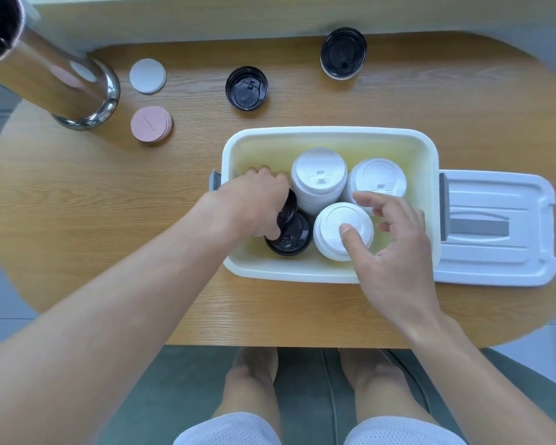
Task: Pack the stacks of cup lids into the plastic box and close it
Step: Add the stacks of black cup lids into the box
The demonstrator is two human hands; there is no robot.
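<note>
Looking down from our own head, we see our left hand [257, 203] curled around a tilted stack of black plastic cup lids [288, 208], lowering it into the left end of the white rectangular plastic box [331, 133] on the oval wooden table [109, 203]. Its long axis leans away from upright, toward the upright black lid stack [291, 237] just below it. Our right hand [389, 248] hovers with fingers spread and relaxed, thumb touching the near white lid stack [341, 229]; two more white stacks stand behind. Two black lid stacks [246, 88] wait on the table beyond the box, nearer our left hand. The box's flat white lid [495, 229] lies just right of the box.
</note>
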